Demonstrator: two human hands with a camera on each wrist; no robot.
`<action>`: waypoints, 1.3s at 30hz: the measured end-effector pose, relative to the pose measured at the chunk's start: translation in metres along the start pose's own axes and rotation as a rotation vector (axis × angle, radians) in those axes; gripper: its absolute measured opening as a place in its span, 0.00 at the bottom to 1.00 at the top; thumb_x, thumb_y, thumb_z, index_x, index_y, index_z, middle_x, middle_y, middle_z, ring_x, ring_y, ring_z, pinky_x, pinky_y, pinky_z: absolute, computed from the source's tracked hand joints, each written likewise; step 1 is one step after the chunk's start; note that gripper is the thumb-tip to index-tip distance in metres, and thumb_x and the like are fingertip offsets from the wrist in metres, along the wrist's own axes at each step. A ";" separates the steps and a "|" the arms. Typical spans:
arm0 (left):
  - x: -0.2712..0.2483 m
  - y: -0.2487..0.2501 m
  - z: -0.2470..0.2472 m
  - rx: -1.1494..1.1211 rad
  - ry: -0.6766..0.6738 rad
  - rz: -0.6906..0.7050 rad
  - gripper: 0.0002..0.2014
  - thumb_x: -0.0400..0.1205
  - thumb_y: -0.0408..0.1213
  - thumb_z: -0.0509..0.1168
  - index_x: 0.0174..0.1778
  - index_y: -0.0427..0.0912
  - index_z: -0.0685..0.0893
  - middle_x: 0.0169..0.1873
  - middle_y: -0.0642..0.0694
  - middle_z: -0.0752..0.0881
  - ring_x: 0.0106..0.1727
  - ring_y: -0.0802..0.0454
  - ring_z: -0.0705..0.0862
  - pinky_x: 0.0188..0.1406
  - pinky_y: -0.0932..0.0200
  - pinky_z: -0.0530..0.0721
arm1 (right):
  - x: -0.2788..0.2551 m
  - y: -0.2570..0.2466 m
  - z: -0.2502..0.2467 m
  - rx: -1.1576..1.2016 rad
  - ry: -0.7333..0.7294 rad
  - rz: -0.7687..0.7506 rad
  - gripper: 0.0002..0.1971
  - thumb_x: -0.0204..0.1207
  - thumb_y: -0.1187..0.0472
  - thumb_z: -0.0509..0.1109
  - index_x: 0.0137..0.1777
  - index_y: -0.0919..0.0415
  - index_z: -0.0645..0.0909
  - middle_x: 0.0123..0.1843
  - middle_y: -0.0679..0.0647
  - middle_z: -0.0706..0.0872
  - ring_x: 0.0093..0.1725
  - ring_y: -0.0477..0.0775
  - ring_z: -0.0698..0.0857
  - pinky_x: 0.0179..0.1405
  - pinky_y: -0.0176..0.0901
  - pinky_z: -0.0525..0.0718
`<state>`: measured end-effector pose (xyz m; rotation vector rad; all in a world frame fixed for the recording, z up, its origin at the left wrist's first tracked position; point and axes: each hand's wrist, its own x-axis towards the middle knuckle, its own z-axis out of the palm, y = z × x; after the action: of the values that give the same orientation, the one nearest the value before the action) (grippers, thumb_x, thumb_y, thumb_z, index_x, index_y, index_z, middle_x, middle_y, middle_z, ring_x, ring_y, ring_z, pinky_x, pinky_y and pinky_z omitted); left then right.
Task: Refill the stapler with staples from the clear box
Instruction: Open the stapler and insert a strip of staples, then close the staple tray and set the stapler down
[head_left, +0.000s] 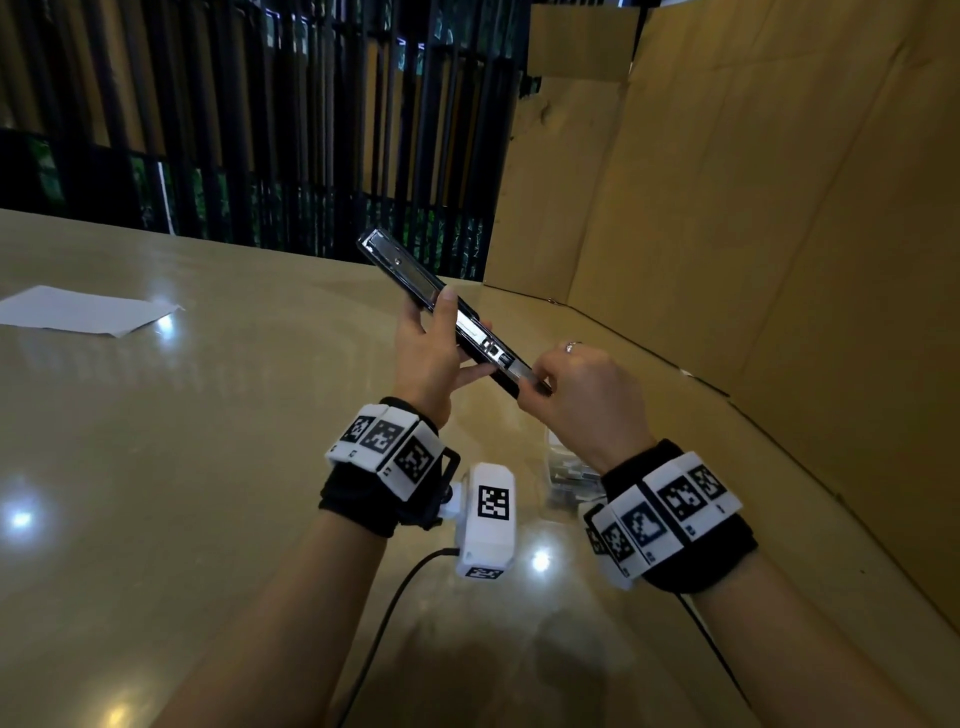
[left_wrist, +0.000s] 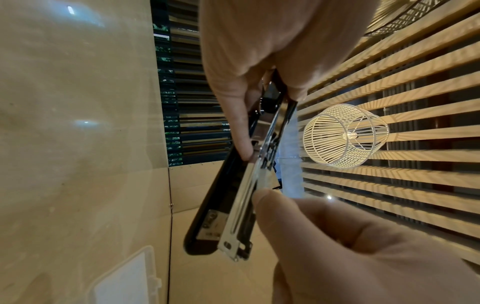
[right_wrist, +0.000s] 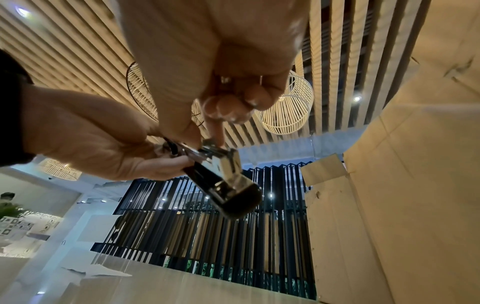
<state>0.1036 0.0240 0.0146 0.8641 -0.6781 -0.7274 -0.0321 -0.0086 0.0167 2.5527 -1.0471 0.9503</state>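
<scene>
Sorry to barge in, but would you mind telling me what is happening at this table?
A person is refilling a stapler, held above the table. The left hand grips the opened black body, while the right hand pinches the metal staple channel at the near end. The clear box sits on the table below the right wrist.

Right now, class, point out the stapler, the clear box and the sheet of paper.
stapler (head_left: 410, 275): head view, on its black top arm.
clear box (head_left: 569, 475): head view, on its side wall.
sheet of paper (head_left: 78, 310): head view, on its middle.
</scene>
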 end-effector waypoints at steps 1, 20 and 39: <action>0.000 -0.001 0.000 0.011 -0.004 0.005 0.14 0.86 0.45 0.55 0.66 0.47 0.68 0.44 0.45 0.81 0.45 0.51 0.87 0.33 0.55 0.90 | 0.001 -0.001 -0.002 -0.011 -0.028 0.000 0.11 0.73 0.55 0.65 0.40 0.62 0.83 0.38 0.56 0.84 0.37 0.59 0.82 0.31 0.47 0.78; 0.009 -0.006 -0.006 -0.040 -0.001 -0.056 0.10 0.86 0.46 0.54 0.60 0.48 0.67 0.38 0.43 0.84 0.42 0.48 0.86 0.36 0.53 0.90 | 0.016 0.012 0.010 0.566 -0.028 0.376 0.13 0.60 0.49 0.79 0.41 0.52 0.84 0.53 0.62 0.79 0.52 0.54 0.77 0.45 0.44 0.74; 0.021 -0.022 -0.013 -0.227 0.192 -0.385 0.13 0.87 0.45 0.53 0.59 0.40 0.69 0.39 0.40 0.79 0.36 0.44 0.83 0.39 0.46 0.86 | 0.025 0.026 0.020 0.960 -0.534 0.590 0.19 0.74 0.41 0.63 0.42 0.59 0.80 0.39 0.53 0.84 0.37 0.49 0.83 0.34 0.39 0.81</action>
<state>0.1191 0.0025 -0.0057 0.8499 -0.2511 -1.0296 -0.0273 -0.0498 0.0169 3.4816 -1.9436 1.1149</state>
